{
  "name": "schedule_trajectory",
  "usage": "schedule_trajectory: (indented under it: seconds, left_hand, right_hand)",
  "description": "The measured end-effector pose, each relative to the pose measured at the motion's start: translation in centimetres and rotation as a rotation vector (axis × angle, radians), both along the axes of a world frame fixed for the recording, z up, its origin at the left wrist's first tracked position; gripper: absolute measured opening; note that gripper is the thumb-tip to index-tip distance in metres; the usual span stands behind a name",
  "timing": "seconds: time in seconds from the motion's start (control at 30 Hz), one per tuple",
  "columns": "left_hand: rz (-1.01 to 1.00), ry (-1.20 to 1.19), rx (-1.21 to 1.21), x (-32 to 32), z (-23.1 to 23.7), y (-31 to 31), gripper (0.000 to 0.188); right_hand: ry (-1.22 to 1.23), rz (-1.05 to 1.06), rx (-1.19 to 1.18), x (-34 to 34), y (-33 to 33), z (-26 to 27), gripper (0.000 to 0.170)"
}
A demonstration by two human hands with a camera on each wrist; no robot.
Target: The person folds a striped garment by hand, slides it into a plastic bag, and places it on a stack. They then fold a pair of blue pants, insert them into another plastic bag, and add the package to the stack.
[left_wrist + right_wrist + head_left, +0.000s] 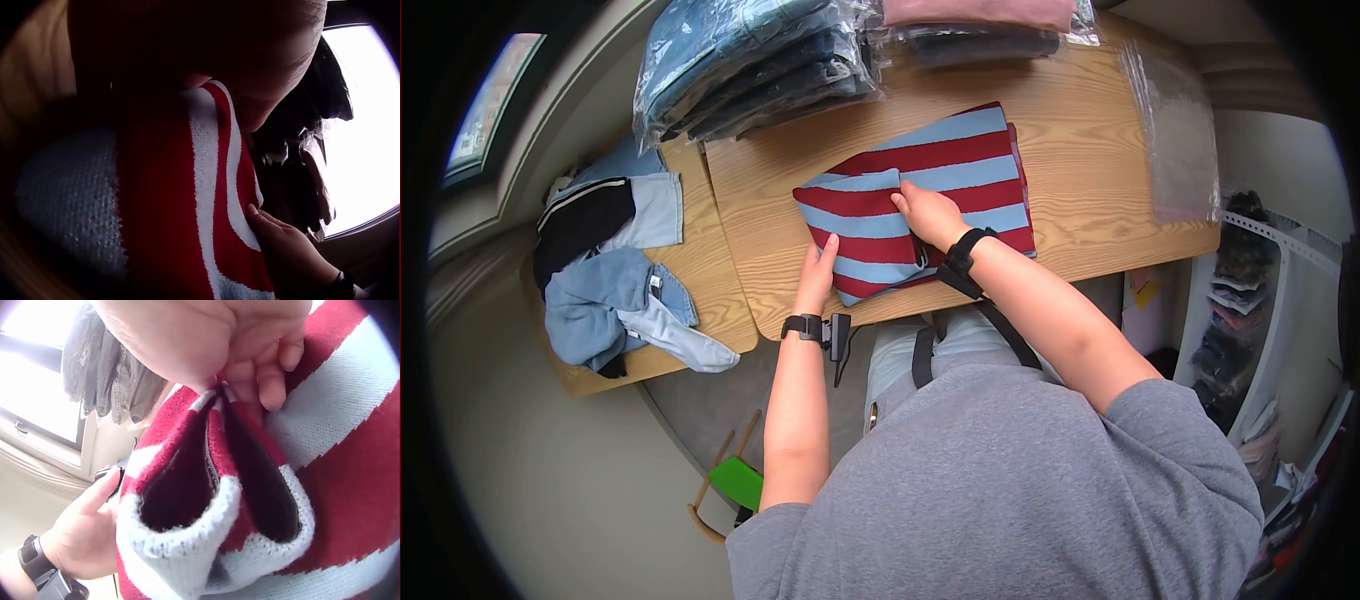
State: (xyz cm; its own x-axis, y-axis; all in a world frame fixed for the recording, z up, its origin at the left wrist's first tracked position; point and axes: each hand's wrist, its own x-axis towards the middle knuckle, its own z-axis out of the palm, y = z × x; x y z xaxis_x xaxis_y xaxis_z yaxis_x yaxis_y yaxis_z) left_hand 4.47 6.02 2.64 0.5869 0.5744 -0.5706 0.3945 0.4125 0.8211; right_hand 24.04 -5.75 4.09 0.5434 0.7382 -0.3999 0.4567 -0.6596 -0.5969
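A knitted garment (985,165) with dark red and light blue stripes lies folded on the wooden table in the head view. My right hand (932,214) pinches its folded layers between thumb and fingers; the right wrist view shows the pinched fabric (219,403) with two cuff-like openings hanging below. At the garment's left edge, my left hand (818,272) holds the fabric, thumb on top and the other fingers hidden beneath. The left wrist view shows the striped cloth (162,187) close up under that hand.
Stacked clothes in clear plastic (750,70) and a pink packed garment (980,14) stand at the back. Loose denim and dark clothes (600,280) lie on the left table. An empty clear bag (1175,145) lies at the right. A green chair (736,482) is below left.
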Motion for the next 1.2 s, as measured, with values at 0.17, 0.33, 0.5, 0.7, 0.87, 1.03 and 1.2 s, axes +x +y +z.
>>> schedule_trajectory:
  seconds: [0.17,0.33,0.5,0.7,0.87,1.03,1.2]
  left_hand:
    - [-0.04,-0.047,0.037,-0.5,-1.0,0.4,0.048]
    - [-0.057,0.125,0.208,-0.3,-1.8,0.2,0.045]
    - [0.036,-0.042,-0.002,1.5,2.9,-1.1,0.046]
    - [-0.18,-0.056,0.353,6.6,8.7,-5.8,0.065]
    - [-0.329,0.031,0.503,14.5,10.4,-11.1,0.085]
    - [-0.7,0.052,0.737,16.8,7.6,-12.5,0.068]
    - [-0.83,0.053,1.08,14.7,6.2,-11.2,0.053]
  right_hand:
    - [-0.068,0.065,0.008,-0.1,0.5,0.3,0.032]
    - [-0.361,-0.026,0.267,-2.4,-1.1,1.7,0.026]
    - [-0.23,0.022,0.417,-5.0,-4.2,0.0,0.041]
    - [0.126,-0.162,0.523,-3.8,-5.9,0.1,0.038]
    - [1.538,-0.668,0.478,0.4,-9.7,-2.2,0.035]
    - [1.607,-0.571,0.751,3.0,-12.0,-4.6,0.038]
    - [1.137,-0.759,0.534,5.3,-14.6,-0.5,0.055]
